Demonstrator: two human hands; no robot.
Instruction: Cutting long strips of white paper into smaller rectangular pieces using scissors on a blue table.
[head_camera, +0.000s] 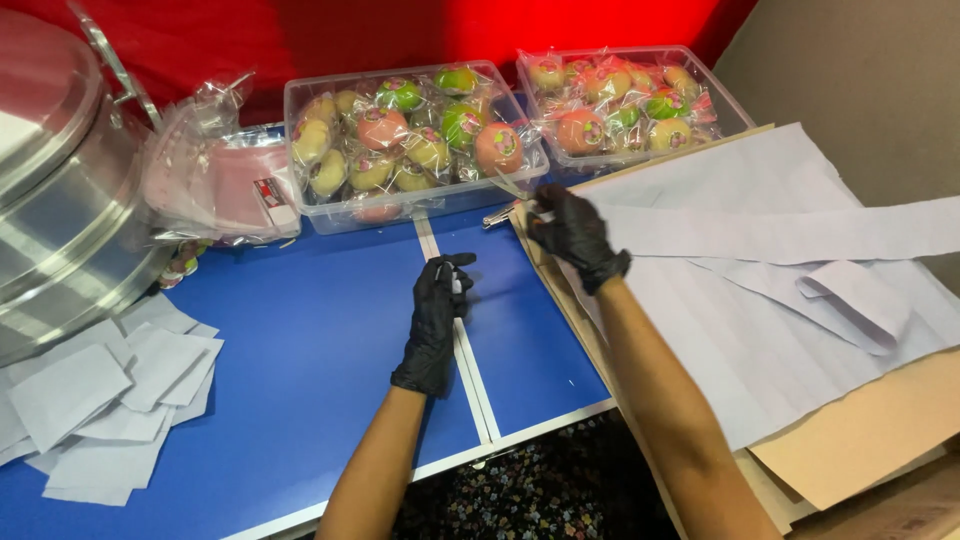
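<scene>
Blue table (320, 350), red wall behind. Left hand (437, 320), gloved, curled around a small white object, resting on table. Right hand (572, 232) pinches white paper strip (800, 232), holding scissors (515, 195).

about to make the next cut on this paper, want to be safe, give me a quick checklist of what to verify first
1. Right hand grips the scissors at the paper strip's end: ok.
2. Left hand away from the blades, resting on the blue table: ok.
3. Whether the left hand holds something small and white: cannot tell.
4. Long paper strip lies flat on the white sheets over the cardboard: ok, though a loose folded piece sits below it.
5. Cut paper pieces piled well left of the hands: ok.
6. Clear tubs of wrapped sweets stand just behind the scissors, close: not ok.
</scene>
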